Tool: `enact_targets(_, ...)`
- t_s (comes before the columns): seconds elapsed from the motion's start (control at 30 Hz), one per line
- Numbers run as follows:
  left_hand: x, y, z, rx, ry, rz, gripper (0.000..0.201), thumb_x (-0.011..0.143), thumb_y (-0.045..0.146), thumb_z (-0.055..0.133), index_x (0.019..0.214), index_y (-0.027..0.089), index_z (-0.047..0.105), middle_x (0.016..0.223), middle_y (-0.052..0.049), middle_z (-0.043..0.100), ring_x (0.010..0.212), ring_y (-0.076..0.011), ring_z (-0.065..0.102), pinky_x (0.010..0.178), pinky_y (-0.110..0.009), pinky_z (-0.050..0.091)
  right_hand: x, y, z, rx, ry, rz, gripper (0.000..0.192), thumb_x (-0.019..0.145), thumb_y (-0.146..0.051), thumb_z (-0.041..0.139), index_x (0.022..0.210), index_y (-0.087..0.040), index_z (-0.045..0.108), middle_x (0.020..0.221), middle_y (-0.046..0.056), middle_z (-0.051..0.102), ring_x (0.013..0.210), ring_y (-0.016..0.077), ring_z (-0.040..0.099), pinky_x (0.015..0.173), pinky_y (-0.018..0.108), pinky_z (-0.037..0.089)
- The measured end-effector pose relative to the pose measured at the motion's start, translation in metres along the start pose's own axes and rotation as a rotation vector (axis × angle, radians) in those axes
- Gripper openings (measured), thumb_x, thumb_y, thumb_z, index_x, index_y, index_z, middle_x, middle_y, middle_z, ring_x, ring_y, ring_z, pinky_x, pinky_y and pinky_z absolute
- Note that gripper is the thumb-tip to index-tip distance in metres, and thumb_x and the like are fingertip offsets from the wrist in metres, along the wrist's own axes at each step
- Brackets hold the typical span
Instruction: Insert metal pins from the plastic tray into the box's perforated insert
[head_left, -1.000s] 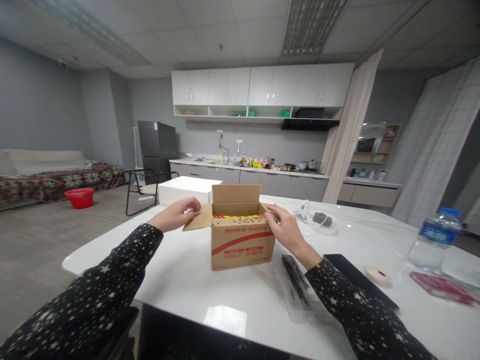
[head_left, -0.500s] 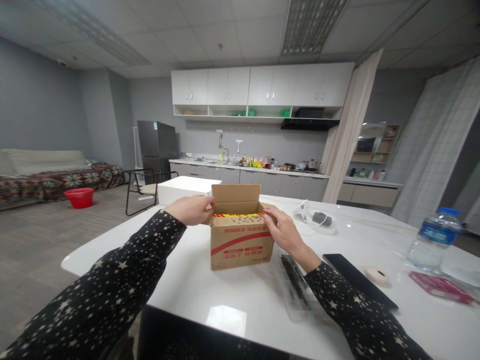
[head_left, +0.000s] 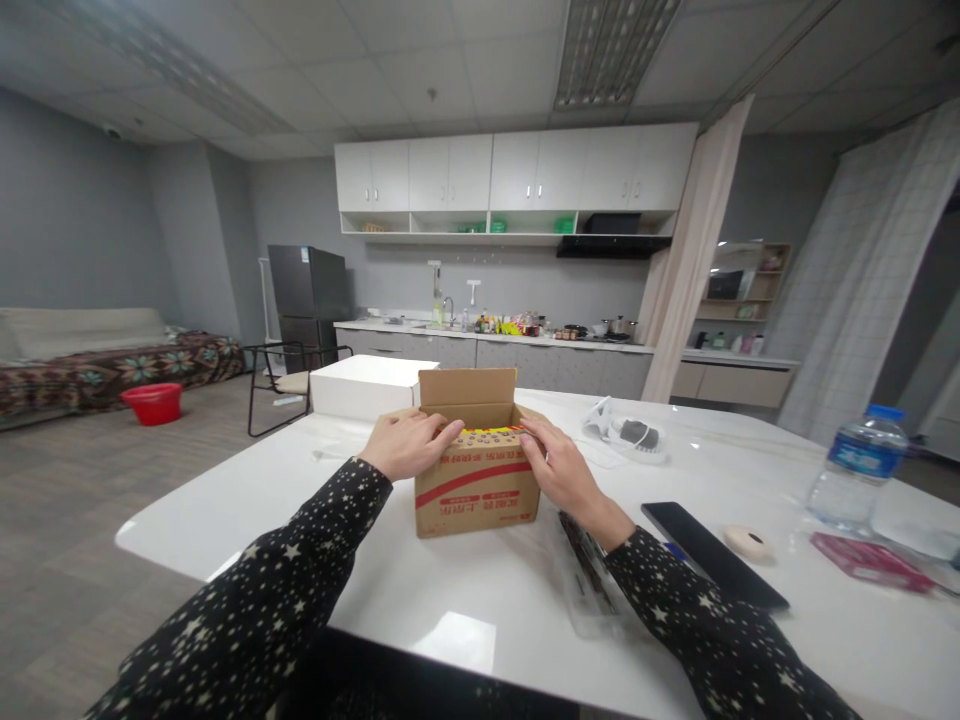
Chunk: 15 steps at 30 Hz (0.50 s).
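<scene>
Cardboard box (head_left: 478,487) sits mid-worktop (head_left: 480,590), back flap up, yellow-red packed contents showing at the top. Left hand (head_left: 409,445) lies flat over the left side flap, fingers spread, pressing it inward, no closed grip. Right hand (head_left: 555,465) does the same on the right flap. To do it well, I'd say: press both flaps level together and keep the box from sliding. Phone (head_left: 712,556) and water bottle (head_left: 853,470) to the right, white box (head_left: 367,387) behind.

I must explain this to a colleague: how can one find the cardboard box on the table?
On the white table, look between the left hand and right hand. The cardboard box there is brown with red print, unlike the plain white box behind.
</scene>
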<state>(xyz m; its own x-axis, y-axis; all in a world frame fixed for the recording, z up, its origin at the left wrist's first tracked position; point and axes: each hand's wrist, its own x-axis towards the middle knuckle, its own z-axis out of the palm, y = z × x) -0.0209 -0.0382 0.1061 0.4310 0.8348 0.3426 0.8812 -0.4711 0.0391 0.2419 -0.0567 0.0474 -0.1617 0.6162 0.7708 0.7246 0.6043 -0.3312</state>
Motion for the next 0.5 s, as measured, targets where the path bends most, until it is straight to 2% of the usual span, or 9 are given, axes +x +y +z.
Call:
enact_targets(0.13, 0.003, -0.001, 0.005, -0.089, 0.049, -0.07, 0.06, 0.096, 0.064, 0.027, 0.108, 0.023, 0.07, 0.112, -0.011, 0.071, 0.114, -0.0302, 0.061, 0.096, -0.044, 0.045, -0.007, 0.004, -0.001, -0.011, -0.01, -0.032, 0.045, 0.102, -0.038, 0.043, 0.132, -0.012, 0.063, 0.138, 0.018, 0.063, 0.131, 0.0274, 0.057, 0.115, 0.048, 0.042)
enact_targets(0.3, 0.006, -0.007, 0.012, -0.137, 0.096, -0.058, 0.059, 0.094, 0.064, 0.031, 0.104, 0.021, 0.07, 0.114, -0.013, 0.068, 0.114, -0.0318, 0.06, 0.096, -0.047, 0.046, -0.012, 0.009, -0.009, -0.009, 0.016, -0.076, 0.043, 0.1, -0.035, 0.047, 0.136, -0.016, 0.059, 0.14, 0.016, 0.062, 0.132, 0.0283, 0.056, 0.113, 0.052, 0.044)
enact_targets(0.43, 0.007, -0.01, 0.017, -0.159, 0.136, -0.046, 0.057, 0.094, 0.064, 0.033, 0.101, 0.021, 0.07, 0.11, -0.012, 0.069, 0.112, -0.0309, 0.061, 0.096, -0.045, 0.047, -0.015, 0.009, -0.031, -0.039, 0.177, -0.106, 0.034, 0.097, -0.035, 0.05, 0.124, -0.018, 0.063, 0.127, 0.016, 0.068, 0.123, 0.0295, 0.06, 0.108, 0.051, 0.046)
enact_targets(0.5, 0.006, -0.011, 0.019, -0.179, 0.145, -0.05, 0.056, 0.094, 0.063, 0.034, 0.1, 0.02, 0.07, 0.109, -0.012, 0.069, 0.111, -0.0314, 0.061, 0.096, -0.046, 0.047, -0.019, 0.009, -0.046, -0.058, 0.223, -0.075, 0.028, 0.097, -0.035, 0.05, 0.111, -0.018, 0.066, 0.112, 0.014, 0.072, 0.109, 0.0284, 0.065, 0.098, 0.046, 0.05)
